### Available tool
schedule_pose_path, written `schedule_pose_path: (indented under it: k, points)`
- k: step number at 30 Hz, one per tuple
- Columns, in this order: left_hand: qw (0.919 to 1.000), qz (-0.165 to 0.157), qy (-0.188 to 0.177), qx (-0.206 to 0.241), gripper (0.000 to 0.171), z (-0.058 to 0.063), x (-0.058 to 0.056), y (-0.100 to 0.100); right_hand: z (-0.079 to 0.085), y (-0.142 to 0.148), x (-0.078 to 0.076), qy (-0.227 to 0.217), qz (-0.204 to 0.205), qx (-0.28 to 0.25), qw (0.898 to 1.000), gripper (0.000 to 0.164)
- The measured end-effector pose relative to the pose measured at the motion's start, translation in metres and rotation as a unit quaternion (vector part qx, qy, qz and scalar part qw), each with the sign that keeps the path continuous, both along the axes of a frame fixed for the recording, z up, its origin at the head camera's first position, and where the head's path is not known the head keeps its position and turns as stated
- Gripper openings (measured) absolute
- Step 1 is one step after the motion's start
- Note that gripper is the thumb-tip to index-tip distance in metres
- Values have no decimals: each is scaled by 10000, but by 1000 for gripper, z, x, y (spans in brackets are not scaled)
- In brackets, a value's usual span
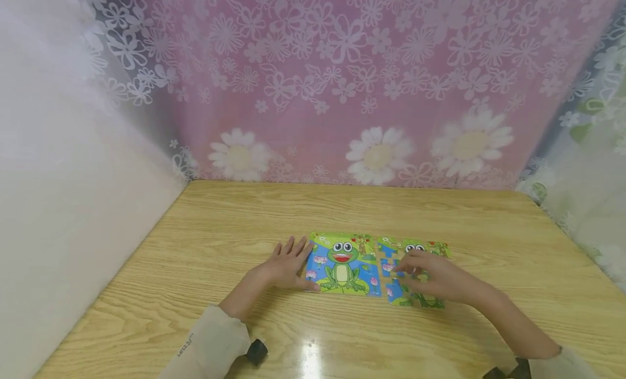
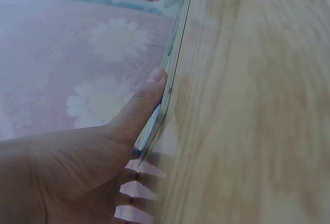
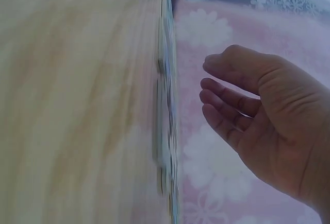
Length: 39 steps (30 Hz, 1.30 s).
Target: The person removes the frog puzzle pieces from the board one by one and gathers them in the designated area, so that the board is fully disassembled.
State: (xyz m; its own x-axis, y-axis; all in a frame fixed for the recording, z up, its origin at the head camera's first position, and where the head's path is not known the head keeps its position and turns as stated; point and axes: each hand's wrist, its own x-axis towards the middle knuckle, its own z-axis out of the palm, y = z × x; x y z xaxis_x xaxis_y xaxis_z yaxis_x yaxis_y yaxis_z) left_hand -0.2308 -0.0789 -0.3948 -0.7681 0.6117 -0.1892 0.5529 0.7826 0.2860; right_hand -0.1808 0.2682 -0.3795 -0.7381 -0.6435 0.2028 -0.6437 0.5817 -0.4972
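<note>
A frog picture puzzle board [image 1: 343,266] lies flat on the table. My left hand [image 1: 288,266] rests at its left side with fingers spread, the thumb along the front edge near the corner. The left wrist view shows that thumb [image 2: 142,103] touching the board's rim. To the right of the board lie separated puzzle pieces [image 1: 398,302] of a matching frog picture, with gaps between some of them. Over these pieces is my right hand [image 1: 435,275], fingers loosely bent and partly covering them. In the right wrist view its fingertips stand apart from the pieces [image 3: 166,105], holding nothing.
The wood-grain table [image 1: 235,221] runs back to a pink flowered curtain [image 1: 313,107]. A pale wall [image 1: 73,150] borders its left side, and a leafy-patterned cloth [image 1: 582,205] hangs at the right. Light glares off the tabletop near the front.
</note>
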Motion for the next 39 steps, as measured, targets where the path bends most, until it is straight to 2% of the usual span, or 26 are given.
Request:
schedule_pose_path:
  k: [8, 16, 22, 33, 39]
  points:
    - [10000, -6, 23, -27, 103, -2, -1, 2, -1, -28, -14, 257, 230, 477, 9983, 25]
    - [10000, -21, 8, -37, 102, 0, 0, 4, -9, -46, -23, -419, 217, 462, 9978, 30]
    - [10000, -21, -14, -54, 102, 0, 0, 4, -10, -51, -23, -460, 89, 816, 9956, 35]
    - [9999, 29, 7, -107, 105, -8, -5, 1, -12, -51, -26, -676, 105, 676, 9954, 36]
    - [9999, 68, 14, -116, 105, -8, -5, -1, -14, -51, -29, -652, 109, 702, 9953, 38]
